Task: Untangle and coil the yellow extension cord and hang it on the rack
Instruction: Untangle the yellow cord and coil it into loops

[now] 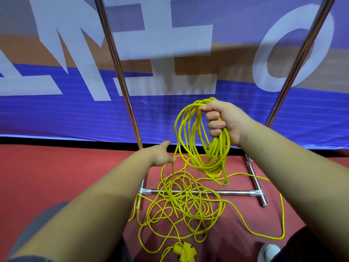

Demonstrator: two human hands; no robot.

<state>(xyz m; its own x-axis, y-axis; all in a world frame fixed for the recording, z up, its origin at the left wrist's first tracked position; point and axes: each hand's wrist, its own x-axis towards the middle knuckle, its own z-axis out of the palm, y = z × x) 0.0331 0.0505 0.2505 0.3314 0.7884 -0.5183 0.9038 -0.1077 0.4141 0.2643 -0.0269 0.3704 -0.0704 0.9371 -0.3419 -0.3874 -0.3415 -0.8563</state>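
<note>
The right hand [224, 123] is fisted round several gathered loops of the yellow extension cord [223, 144], held up between the 2 chrome uprights of the rack [236, 192]. The left hand [162, 155] pinches 1 strand running down from that coil. The rest lies tangled on the red floor [56, 176] across the rack's base bar, with the socket block [184, 250] nearest the person.

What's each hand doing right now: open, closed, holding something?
Left hand: closed, pinching one loose strand of the yellow extension cord.
Right hand: closed, gripping the cord's coiled loops.
</note>
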